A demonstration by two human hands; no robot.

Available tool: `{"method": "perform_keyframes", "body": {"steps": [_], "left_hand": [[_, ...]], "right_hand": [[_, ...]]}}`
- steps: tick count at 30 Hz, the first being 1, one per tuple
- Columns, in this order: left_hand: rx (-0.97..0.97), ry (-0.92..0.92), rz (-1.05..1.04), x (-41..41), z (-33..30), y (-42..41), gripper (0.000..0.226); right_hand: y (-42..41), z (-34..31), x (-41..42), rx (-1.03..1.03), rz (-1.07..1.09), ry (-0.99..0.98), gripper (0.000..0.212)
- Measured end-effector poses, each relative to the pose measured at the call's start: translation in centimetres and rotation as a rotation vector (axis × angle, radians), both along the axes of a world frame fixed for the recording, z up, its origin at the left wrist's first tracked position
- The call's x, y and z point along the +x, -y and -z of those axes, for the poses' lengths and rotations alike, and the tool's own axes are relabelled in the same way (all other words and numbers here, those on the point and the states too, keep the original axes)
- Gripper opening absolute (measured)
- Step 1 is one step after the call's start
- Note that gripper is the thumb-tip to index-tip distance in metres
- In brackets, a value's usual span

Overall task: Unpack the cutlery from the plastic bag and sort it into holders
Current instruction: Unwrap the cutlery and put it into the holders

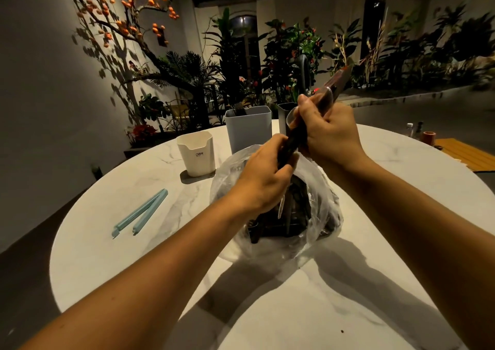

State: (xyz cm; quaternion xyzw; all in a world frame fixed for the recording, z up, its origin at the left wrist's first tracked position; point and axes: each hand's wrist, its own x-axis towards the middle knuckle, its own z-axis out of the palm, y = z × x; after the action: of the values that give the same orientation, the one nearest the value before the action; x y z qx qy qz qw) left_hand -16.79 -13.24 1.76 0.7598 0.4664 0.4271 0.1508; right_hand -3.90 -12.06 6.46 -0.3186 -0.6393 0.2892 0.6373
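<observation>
A clear plastic bag (318,231) with dark cutlery inside sits mid-table. Above it both hands grip one bundle of dark-handled cutlery (293,139) whose shiny ends (338,81) point up and right. My left hand (263,178) is closed on the lower handles. My right hand (328,132) is closed higher up, near the spoon bowls. Behind stand three holders: a white one (197,152) at left, a grey-blue one (249,127) with a dark item inside, and a dark one (284,113) partly hidden by my right hand.
A light-blue bag clip (140,213) lies open on the round white marble table (128,264), left of the bag. Small bottles and a tape roll (427,136) sit on a wooden surface at far right. Plants line the background.
</observation>
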Motion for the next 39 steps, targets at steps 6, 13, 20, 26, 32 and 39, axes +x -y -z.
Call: {"method": "perform_keyframes", "body": {"steps": [6, 13, 20, 26, 32, 39], "left_hand": [[0.085, 0.004, -0.001, -0.6, 0.1, 0.0, 0.011], [0.174, -0.056, -0.094, -1.1, 0.6, -0.5, 0.014], [0.18, -0.037, -0.121, -1.0, -0.6, -0.9, 0.028], [0.18, -0.076, -0.105, -0.9, -1.1, -0.9, 0.036], [0.182, -0.068, -0.079, -1.1, -1.9, -1.0, 0.033], [-0.06, 0.556, 0.003, -1.7, -6.4, -1.2, 0.041]], "right_hand": [[-0.2, -0.4, -0.8, -0.002, 0.015, 0.006, 0.031], [0.4, -0.8, -1.0, -0.064, 0.028, 0.003, 0.031], [1.2, -2.0, -0.8, -0.159, 0.075, -0.09, 0.033], [1.1, -3.3, -0.2, -0.162, 0.108, -0.206, 0.033], [0.0, -6.3, 2.0, -0.232, 0.129, -0.393, 0.027], [-1.1, -6.4, 3.1, -0.32, -0.005, -0.324, 0.025]]}}
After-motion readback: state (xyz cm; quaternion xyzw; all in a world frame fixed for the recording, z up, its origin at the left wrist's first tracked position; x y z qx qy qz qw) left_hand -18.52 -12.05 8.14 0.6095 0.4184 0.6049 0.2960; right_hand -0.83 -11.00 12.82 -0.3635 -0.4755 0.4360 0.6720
